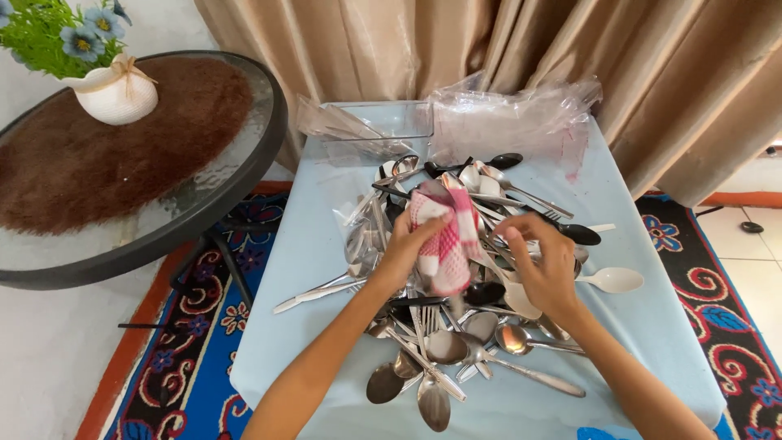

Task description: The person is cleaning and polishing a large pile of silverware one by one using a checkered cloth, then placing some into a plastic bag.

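Observation:
My left hand (405,244) grips a red and white checked cloth (446,236) above a heap of metal cutlery (444,346) on a small table with a pale blue cover (293,269). The cloth hangs down between both hands. My right hand (544,265) rests on the heap to the right of the cloth, fingers curled around a utensil handle whose end is hidden under the cloth. A white plastic spoon (612,280) lies just right of that hand, and a black spoon (577,234) sits above it.
A clear plastic box (383,130) and crumpled clear plastic bags (513,122) lie at the table's far edge. A round glass table (204,195) with a brown mat and a white flower pot (118,94) stands left. Beige curtains hang behind; a patterned rug covers the floor.

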